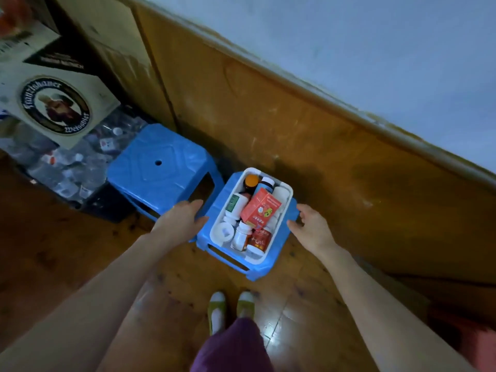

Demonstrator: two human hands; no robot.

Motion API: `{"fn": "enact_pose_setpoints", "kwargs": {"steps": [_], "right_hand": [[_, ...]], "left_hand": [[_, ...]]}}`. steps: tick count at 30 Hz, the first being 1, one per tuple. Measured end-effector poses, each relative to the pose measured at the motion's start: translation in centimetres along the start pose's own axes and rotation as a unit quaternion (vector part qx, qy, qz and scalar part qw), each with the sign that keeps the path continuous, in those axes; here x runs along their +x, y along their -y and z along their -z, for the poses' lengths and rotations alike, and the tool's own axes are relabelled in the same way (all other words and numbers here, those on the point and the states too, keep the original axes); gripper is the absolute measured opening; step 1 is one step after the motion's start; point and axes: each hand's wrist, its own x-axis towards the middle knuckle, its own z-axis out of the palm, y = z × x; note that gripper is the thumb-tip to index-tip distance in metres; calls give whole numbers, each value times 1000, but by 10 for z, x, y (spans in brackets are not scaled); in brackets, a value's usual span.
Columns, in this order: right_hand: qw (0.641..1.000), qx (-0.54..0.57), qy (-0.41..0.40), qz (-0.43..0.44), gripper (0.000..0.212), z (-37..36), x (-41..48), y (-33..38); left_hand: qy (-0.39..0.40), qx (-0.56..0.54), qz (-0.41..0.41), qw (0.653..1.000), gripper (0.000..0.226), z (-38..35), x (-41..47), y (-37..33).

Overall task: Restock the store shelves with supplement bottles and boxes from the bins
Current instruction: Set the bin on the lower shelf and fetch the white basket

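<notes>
A white bin (286,208) sits on a low blue stool (273,267) by the wooden wall panel. It holds several supplement bottles and a red box (260,209) lying on top, with a white bottle (240,236) and a red-labelled bottle (259,238) near its front. My left hand (182,218) reaches down with straight fingers, its fingertips at the stool's left edge beside the bin. My right hand (308,226) hovers just right of the bin with fingers loosely spread, holding nothing.
A second blue stool (158,165) stands to the left, touching the first. Behind it lie a pile of clear plastic bottles (67,167) and a cardboard beer carton (56,103). My green shoes (230,307) stand on the wooden floor below the stool.
</notes>
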Motion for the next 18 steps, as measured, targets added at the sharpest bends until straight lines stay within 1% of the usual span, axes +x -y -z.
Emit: {"fn": "enact_pose_setpoints", "kwargs": {"steps": [3, 5, 9, 12, 15, 18], "right_hand": [[999, 20, 1, -48, 55, -21, 18, -19], [997, 35, -4, -71, 57, -35, 29, -32], [992, 75, -16, -99, 54, -59, 45, -48], [989, 97, -15, -112, 53, -74, 56, -57], [987, 108, -10, -118, 53, -84, 67, -60], [987, 104, -2, -121, 57, -90, 75, -62]], "left_hand": [[9, 3, -15, 1000, 51, -21, 42, 6], [9, -7, -27, 1000, 52, -38, 68, 7], [-3, -54, -45, 998, 52, -63, 107, 4], [-11, -78, -30, 996, 54, -74, 128, 0], [-5, -96, -24, 995, 55, -85, 142, -1], [15, -101, -53, 993, 53, -91, 147, -2]]}}
